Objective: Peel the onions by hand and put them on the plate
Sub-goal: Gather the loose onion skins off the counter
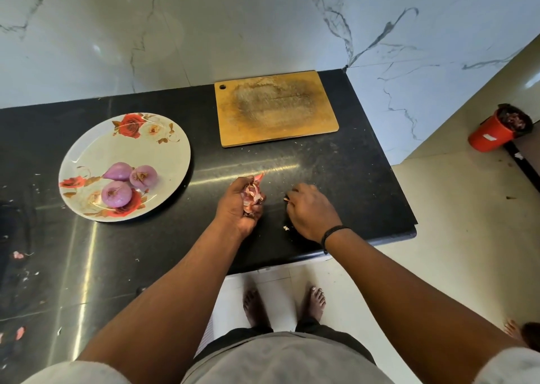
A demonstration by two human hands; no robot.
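- Three peeled onions (128,183) on the flowered plate (163,138), grouped toward its near-left side, touching or nearly touching one another.
- No unpeeled onion visible anywhere on the desk (336,164); peeling apparently finished, or close to it, judging from that alone.
- Left hand (241,202) curled round a bunch of papery pink onion skins (252,195), one strip poking out above the fingers; grip clamped on the skins.
- Right hand (311,211) knuckles-up on the desk just right of the left hand, fingers bent down onto the surface, a sliver of peel showing at the fingertips; probably pinching up scraps, though hard to tell for certain with the fingertips hidden under the hand.
- Likely left to do: gathering the remaining bits and carrying the handful to a bin; small flecks of peel (286,228) near the right wrist, more scattered at the far left edge.
- Desk: dark, polished stone, glossy with streaks of reflected light, ending in a corner at the right.
- Worn wooden cutting board (276,107) at the back, darkened in the middle, well apart from the plate, nothing on it.
- White marble-look wall with grey veins behind; pale tiled floor below and to the right.
- Red bucket (493,134) on the floor against the wall, dark liner, reddish scraps inside.
- Bare feet visible under the desk edge.
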